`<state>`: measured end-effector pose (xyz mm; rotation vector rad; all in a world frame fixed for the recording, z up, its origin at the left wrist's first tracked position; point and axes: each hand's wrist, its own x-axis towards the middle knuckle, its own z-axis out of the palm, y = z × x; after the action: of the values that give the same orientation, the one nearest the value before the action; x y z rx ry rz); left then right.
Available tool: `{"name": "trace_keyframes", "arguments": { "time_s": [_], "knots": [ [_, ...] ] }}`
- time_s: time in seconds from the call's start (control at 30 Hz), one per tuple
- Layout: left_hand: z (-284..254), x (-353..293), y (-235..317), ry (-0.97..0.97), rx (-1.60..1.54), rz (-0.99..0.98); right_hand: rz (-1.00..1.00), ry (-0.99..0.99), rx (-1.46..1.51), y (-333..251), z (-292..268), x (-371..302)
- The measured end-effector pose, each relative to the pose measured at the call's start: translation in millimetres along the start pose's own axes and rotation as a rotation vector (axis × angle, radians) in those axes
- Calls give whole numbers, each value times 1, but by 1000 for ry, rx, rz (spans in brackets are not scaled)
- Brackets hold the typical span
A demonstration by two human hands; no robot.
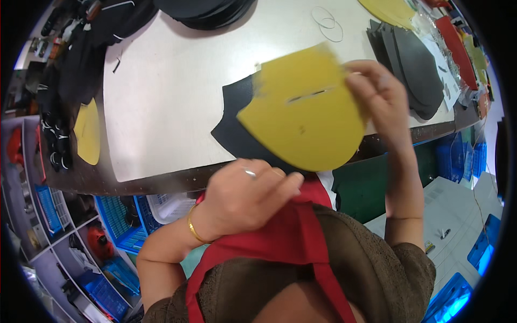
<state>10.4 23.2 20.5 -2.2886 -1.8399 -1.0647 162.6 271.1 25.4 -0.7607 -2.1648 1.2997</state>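
A yellow shield-shaped template [307,124] with a narrow slit is tilted over the table, slightly blurred. My right hand [379,97] grips its right edge between thumb and fingers. Beneath it lies a black piece [237,116] of similar outline, showing along its left and lower sides; the yellow template covers the rest. My left hand [245,194], wearing a ring and a bracelet, is curled closed at the black piece's near edge. What its fingers hold, if anything, is hidden.
A white board [156,107] covers the table. Black rounded pieces are stacked at the far side [207,13] and the right [409,67]. Two thin rings [327,24] lie beyond the template. Another yellow piece [87,132] rests at left. Blue baskets [121,220] stand below the table edge.
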Motion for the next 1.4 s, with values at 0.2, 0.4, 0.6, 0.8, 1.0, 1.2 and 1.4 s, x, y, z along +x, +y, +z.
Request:
{"name": "trace_keyframes", "arguments": {
  "time_s": [0.2, 0.4, 0.6, 0.8, 1.0, 1.2, 1.4],
  "knots": [
    [-1, -23, -15, -105, 259, -429, 10, -124, -188, 2, 53, 15],
    [2, -29, -16, -66, 259, -436, -47, -92, -403, 0, 64, 11],
    [3, -27, -15, -93, 247, -470, -138, -90, -569, -1, 61, 14],
    [-2, -21, -13, -133, 257, -492, 34, -165, -352, -2, 39, 24],
    [-4, -19, -12, -168, 248, -505, 20, -166, -441, -5, 40, 22],
    [-4, -18, -10, -182, 288, -468, -45, -169, -553, -6, 41, 22],
    [-4, -7, -8, -177, 313, -475, -540, 72, -637, -25, 30, 43]
  ]
}}
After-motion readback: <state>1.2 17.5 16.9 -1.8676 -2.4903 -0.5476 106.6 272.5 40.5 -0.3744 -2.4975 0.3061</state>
